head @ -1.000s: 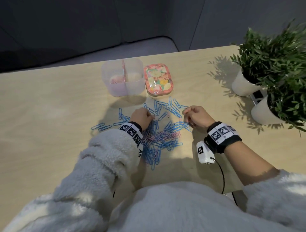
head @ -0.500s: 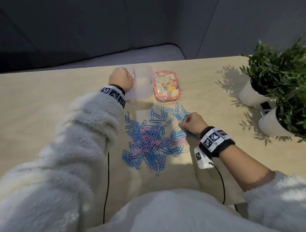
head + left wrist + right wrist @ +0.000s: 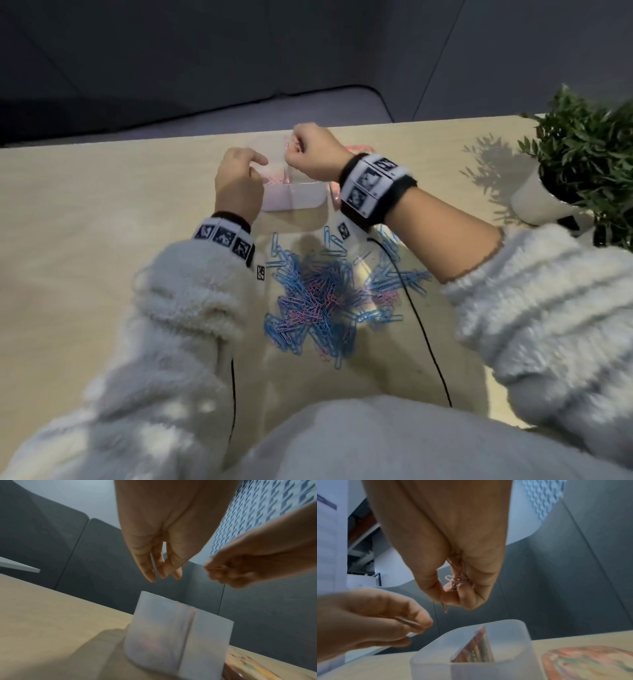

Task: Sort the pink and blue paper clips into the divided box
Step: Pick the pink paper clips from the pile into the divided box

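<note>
- Step in hand: delivery of pink clips to the divided box (image 3: 294,200), a translucent tub that stands on the worktop (image 3: 102,212) just beyond the mixed heap of paper clips (image 3: 325,298).
- Right hand (image 3: 313,156): raised above the box with knuckles up and fingers curled downward; the right wrist view shows a small bunch of pink paper clips (image 3: 456,580) pinched between thumb and fingertips, one strand dangling below the grip.
- Left hand (image 3: 238,186): poised at the box's left rim, fingers pointing down and only loosely bent; the right wrist view suggests a thin sliver between its thumb and forefinger, but blur prevents saying whether it is a clip.
- Box contents: pink clips lie in the left compartment, against the central divider (image 3: 187,635); the right compartment looks bare from above.
- Next move, as judged: the right hand's grip must loosen while left of the divider, so that the bunch joins the pink side.
- Remaining work: the heap, mostly blue with pink threaded through, lies near the box on the person's side; sorting appears far from finished.
</note>
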A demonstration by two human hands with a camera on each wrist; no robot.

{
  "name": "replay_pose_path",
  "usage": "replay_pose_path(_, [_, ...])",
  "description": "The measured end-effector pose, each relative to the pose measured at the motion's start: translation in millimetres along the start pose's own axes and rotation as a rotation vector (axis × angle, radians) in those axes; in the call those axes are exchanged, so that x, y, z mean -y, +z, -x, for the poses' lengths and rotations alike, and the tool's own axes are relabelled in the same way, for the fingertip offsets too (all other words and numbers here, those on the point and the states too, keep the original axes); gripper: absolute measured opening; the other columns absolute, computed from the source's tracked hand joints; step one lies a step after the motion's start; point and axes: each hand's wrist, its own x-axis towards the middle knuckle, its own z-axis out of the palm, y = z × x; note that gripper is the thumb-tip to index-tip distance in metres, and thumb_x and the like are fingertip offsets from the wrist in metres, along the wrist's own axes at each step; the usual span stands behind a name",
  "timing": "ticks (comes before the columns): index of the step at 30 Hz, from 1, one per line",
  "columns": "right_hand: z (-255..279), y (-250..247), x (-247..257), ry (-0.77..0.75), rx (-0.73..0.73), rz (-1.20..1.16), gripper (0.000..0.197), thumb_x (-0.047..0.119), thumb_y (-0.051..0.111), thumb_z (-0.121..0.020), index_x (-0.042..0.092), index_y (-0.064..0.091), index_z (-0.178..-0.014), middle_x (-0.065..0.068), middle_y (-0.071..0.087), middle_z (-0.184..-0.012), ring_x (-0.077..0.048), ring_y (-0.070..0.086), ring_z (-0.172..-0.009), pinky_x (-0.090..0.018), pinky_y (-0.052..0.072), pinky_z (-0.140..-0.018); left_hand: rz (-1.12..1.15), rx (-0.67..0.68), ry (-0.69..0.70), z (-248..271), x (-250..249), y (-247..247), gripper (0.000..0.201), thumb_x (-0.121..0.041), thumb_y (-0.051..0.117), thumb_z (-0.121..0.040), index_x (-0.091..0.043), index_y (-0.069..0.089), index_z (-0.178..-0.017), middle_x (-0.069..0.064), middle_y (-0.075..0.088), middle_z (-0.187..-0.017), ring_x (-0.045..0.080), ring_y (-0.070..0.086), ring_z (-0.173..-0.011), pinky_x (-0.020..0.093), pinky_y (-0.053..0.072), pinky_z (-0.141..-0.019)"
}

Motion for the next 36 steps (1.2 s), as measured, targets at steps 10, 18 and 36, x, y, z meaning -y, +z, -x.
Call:
replay_pose_path(10, [-29,40,20,-0.008,0.198,-0.058,0.028,0.005,0.035,-0.09,0.004,0.058,-0.106,-0.014,0.062,-0.109,-0.031,0.054,-0.114,-0.038,0.025,-0.115,-0.104,0.383,0.099,97,25,14,0.021,0.001,0.049,-0.084,-0.007,0.067,-0.089,0.012,0.063,-0.095,0.028,0.055,-0.093,0.029,0.039,-0.08])
replay_pose_path(18, [56,-16,-52,0.128,-0.156,-0.59,0.025,-0.009,0.038,-0.09,-0.006,0.061,-0.101,-0.016,0.061,-0.094,-0.009,0.062,-0.065,-0.017,0.052,-0.066,-0.198,0.673,0.23,100,0,46,0.018,-0.01,0.052,-0.087,-0.012,0.066,-0.098,0.011,0.065,-0.101,0.03,0.057,-0.098,0.039,0.045,-0.086])
replay_pose_path(36, [195,16,-175,0.251,0.048,0.054,0.034,0.004,0.068,-0.071,0.029,0.048,-0.062,-0.002,0.055,-0.074,-0.025,0.052,-0.078,-0.035,0.044,-0.075,-0.553,0.692,0.411,122,-43,97,0.03,-0.02,0.039,-0.092,-0.012,0.055,-0.116,0.01,0.05,-0.122,0.031,0.044,-0.116,0.042,0.036,-0.093])
